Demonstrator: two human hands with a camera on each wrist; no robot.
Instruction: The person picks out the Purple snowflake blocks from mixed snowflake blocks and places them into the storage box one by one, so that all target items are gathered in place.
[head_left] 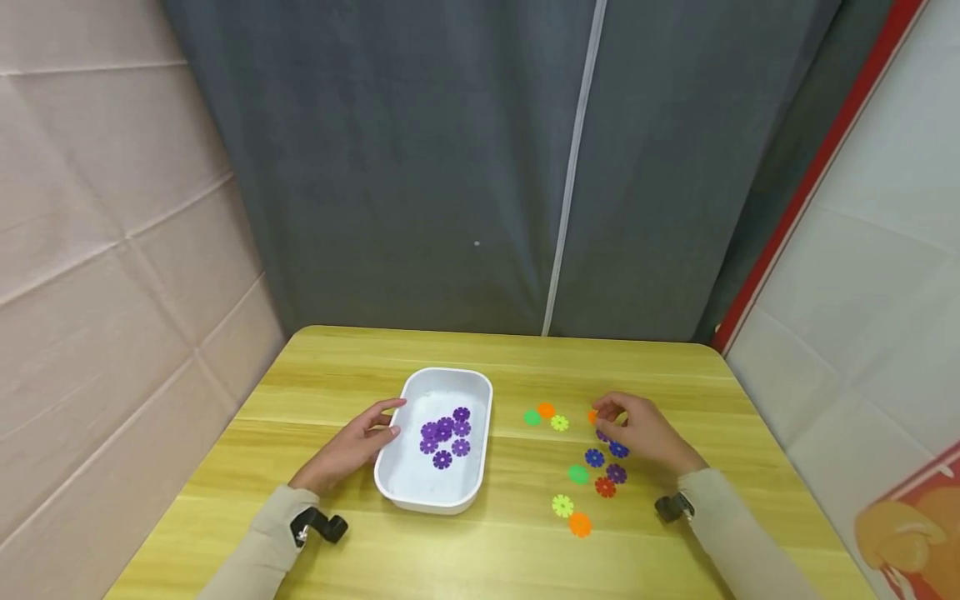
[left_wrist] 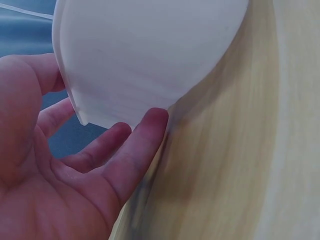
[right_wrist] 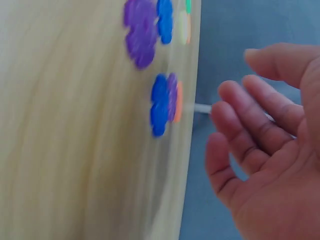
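Near the middle of the frame, your left hand (head_left: 358, 446) rests against the side of the white tray (head_left: 480, 392), fingers straight and loose. Keep it there so the tray stays put. Purple flower pieces (head_left: 446, 435) lie inside it. Lower right of the middle, your right hand (head_left: 642, 432) hovers over the loose flower pieces (head_left: 594, 457) on the counter (head_left: 337, 375), fingers gently bent, holding nothing that shows. Pinch one purple piece (head_left: 617, 473) by its edge, and lift slowly.

You sit in a curtained recording booth. A grey zipped curtain (head_left: 480, 167) and padded walls (head_left: 97, 250) enclose the desk (head_left: 510, 358).
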